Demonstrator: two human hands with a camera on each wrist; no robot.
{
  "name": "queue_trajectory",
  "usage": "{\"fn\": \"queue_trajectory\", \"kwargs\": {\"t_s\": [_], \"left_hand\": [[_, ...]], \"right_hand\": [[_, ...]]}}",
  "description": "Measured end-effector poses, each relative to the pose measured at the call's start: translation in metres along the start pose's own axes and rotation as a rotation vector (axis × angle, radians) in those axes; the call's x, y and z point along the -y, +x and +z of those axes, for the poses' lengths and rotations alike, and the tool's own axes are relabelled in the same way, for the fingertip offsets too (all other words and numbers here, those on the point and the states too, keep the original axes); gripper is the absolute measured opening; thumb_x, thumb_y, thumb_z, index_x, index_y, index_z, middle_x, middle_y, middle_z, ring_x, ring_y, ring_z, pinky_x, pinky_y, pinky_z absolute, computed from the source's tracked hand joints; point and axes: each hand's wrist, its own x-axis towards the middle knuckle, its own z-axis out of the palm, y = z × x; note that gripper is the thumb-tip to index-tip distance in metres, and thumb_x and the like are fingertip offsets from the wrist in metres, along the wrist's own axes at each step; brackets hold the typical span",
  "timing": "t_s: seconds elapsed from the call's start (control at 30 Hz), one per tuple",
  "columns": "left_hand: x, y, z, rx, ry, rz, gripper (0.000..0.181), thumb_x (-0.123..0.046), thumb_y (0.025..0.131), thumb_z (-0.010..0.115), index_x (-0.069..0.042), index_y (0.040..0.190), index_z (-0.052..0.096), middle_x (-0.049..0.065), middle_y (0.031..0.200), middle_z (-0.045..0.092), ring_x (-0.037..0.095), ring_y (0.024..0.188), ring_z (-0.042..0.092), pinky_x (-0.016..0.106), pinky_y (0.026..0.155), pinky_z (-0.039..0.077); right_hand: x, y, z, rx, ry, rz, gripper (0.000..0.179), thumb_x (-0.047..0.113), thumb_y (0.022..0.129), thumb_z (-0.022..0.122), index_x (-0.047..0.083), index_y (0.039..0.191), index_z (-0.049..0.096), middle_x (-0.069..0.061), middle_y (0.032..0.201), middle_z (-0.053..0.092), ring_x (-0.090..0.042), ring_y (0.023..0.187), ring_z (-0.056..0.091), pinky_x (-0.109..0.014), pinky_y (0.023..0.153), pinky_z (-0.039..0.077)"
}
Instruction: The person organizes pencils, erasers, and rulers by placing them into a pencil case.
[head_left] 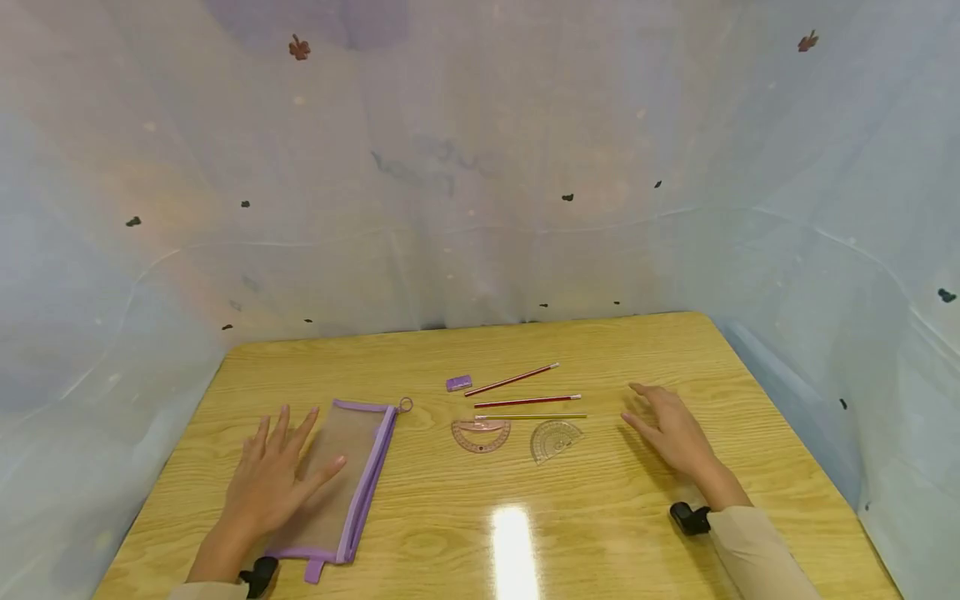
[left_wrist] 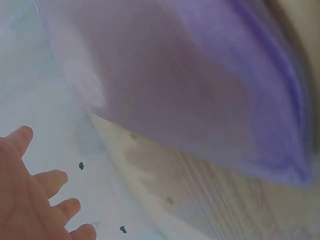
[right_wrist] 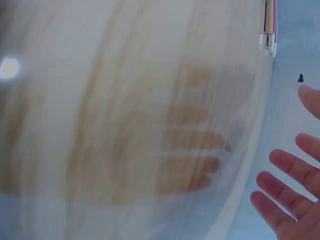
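A mesh pencil pouch [head_left: 337, 475] with purple trim and a zipper lies at the left of the table. Over its left side is my left hand [head_left: 270, 479], fingers spread; whether it touches the mesh I cannot tell. In the left wrist view the pouch [left_wrist: 165, 75] fills the top. My right hand [head_left: 675, 433] hovers at the right with fingers extended, holding nothing. Between the hands lie two red pencils [head_left: 517, 379], a yellow pencil [head_left: 532, 416], a purple eraser [head_left: 458, 383], a pink protractor [head_left: 481, 442] and a clear protractor [head_left: 553, 440].
The wooden table [head_left: 435, 508] has rounded far corners and a bright glare spot near its front. A pale patterned curtain [head_left: 480, 167] hangs behind it and along both sides. Black wrist cameras [head_left: 688, 518] sit on both wrists.
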Motion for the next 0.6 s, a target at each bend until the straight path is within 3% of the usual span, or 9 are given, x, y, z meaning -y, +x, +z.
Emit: {"fn": "queue_trajectory", "kwargs": {"t_s": [0.23, 0.6], "left_hand": [[-0.003, 0.001, 0.000, -0.027, 0.007, 0.024, 0.088, -0.064, 0.094, 0.053, -0.013, 0.159, 0.022, 0.031, 0.160, 0.004, 0.051, 0.145, -0.008, 0.071, 0.111, -0.005], [-0.002, 0.002, 0.003, -0.066, 0.014, 0.055, 0.084, -0.062, 0.094, 0.056, -0.015, 0.158, 0.028, 0.031, 0.159, 0.015, 0.053, 0.145, 0.000, 0.076, 0.108, 0.009]], "right_hand": [[0.004, 0.006, 0.004, 0.004, 0.088, -0.024, 0.039, 0.018, 0.097, 0.067, -0.005, 0.129, 0.060, -0.022, 0.123, 0.061, -0.040, 0.106, 0.058, -0.055, 0.086, 0.052], [0.013, 0.014, 0.010, 0.038, 0.151, -0.040, 0.027, 0.007, 0.094, 0.069, -0.004, 0.118, 0.067, -0.012, 0.107, 0.066, -0.025, 0.093, 0.062, -0.045, 0.080, 0.055]]}}
